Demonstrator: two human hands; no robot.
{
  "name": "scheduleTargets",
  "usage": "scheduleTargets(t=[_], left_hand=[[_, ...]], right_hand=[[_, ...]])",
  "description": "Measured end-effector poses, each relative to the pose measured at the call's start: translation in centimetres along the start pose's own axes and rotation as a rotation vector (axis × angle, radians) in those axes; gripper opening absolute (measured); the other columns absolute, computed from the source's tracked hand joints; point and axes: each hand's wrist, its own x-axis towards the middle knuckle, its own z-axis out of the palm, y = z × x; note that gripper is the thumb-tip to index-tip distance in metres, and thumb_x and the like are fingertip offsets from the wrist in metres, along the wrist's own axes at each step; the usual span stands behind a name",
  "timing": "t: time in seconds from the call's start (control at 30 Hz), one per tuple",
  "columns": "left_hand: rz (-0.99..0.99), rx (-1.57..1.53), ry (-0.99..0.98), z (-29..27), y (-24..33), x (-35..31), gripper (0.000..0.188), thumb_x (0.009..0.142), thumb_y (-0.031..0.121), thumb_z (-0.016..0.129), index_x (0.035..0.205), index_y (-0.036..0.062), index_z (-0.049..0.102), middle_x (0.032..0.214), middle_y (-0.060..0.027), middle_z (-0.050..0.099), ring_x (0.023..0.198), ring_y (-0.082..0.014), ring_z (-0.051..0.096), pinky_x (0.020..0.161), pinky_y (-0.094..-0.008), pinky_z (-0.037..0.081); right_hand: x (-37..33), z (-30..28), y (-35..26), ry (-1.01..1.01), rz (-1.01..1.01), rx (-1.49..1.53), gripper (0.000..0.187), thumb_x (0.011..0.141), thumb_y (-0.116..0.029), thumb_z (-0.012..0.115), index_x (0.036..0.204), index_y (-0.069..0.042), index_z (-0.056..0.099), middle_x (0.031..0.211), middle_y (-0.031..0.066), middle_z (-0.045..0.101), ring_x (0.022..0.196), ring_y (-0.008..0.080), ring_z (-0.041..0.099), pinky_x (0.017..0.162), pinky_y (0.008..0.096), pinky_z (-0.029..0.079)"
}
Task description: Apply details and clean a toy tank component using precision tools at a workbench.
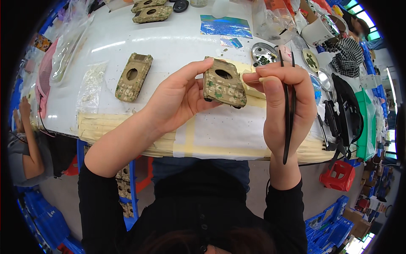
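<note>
My left hand grips a camouflage-painted model tank hull by its sides, thumb at the top edge. The hull is tilted above the table, and a round hole in its top faces up. To its right, my right hand is closed around black tweezers, which hang down across the palm. Between that hand's thumb and forefinger is a thin, pale sliver, its end close to the hull; its kind is too small to tell. A second camouflage hull lies on the table left of my left hand.
More camouflage hulls lie at the back. A round metal dish with small dark green bits stands beyond my right hand. Shiny blue sheets, a clear plastic bag and a black bag lie around. Another person's arm rests at far left.
</note>
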Motion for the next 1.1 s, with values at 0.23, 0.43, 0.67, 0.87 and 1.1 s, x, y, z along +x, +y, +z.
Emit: scheduleTargets(t=[0.23, 0.43, 0.67, 0.87, 1.1], left_hand=[[0.005, 0.008, 0.000, 0.1, 0.1, -0.2, 0.043, 0.096, 0.029, 0.037, 0.123, -0.0043, 0.043, 0.112, -0.0173, 0.059, 0.100, -0.0247, 0.062, 0.084, -0.0328, 0.054], [0.002, 0.014, 0.005, 0.0, 0.0, -0.1, 0.044, 0.096, 0.029, 0.037, 0.123, -0.0045, 0.043, 0.112, -0.0169, 0.059, 0.100, -0.0240, 0.062, 0.083, -0.0316, 0.054], [0.012, 0.005, 0.008, 0.2, 0.1, -0.2, 0.044, 0.096, 0.029, 0.037, 0.124, -0.0050, 0.042, 0.113, -0.0187, 0.058, 0.101, -0.0253, 0.061, 0.084, -0.0325, 0.053], [0.014, 0.026, 0.024, 0.3, 0.1, -0.1, 0.045, 0.096, 0.029, 0.035, 0.127, -0.0042, 0.040, 0.117, -0.0274, 0.054, 0.105, -0.0313, 0.059, 0.091, -0.0365, 0.049], [0.020, 0.034, 0.016, 0.3, 0.1, -0.3, 0.045, 0.096, 0.029, 0.035, 0.127, -0.0035, 0.041, 0.117, -0.0292, 0.054, 0.105, -0.0324, 0.059, 0.091, -0.0367, 0.049]], right_hand=[[-0.1, 0.3, 0.1, -0.009, 0.040, 0.027, 0.007, 0.088, -0.005, 0.060, 0.088, 0.000, 0.055, 0.080, 0.0065, 0.060, 0.068, 0.0086, 0.054, 0.059, 0.0197, 0.042], [0.0, 0.2, 0.1, -0.026, 0.030, -0.022, 0.007, 0.088, -0.005, 0.060, 0.087, 0.000, 0.055, 0.078, 0.0069, 0.060, 0.067, 0.0086, 0.054, 0.060, 0.0195, 0.042], [-0.1, 0.3, -0.1, 0.006, 0.096, 0.052, 0.007, 0.090, -0.006, 0.058, 0.088, 0.000, 0.055, 0.078, 0.0056, 0.061, 0.071, 0.0093, 0.057, 0.063, 0.0192, 0.044], [0.0, -1.5, -0.1, 0.171, 0.132, -0.070, 0.006, 0.091, -0.006, 0.056, 0.087, 0.000, 0.055, 0.076, 0.0032, 0.060, 0.073, 0.0086, 0.058, 0.066, 0.0198, 0.044], [-0.4, -4.1, 1.6, 0.098, -0.171, -0.758, 0.009, 0.077, -0.002, 0.068, 0.080, -0.003, 0.059, 0.069, 0.0076, 0.054, 0.060, 0.0218, 0.048, 0.056, 0.0288, 0.038]])
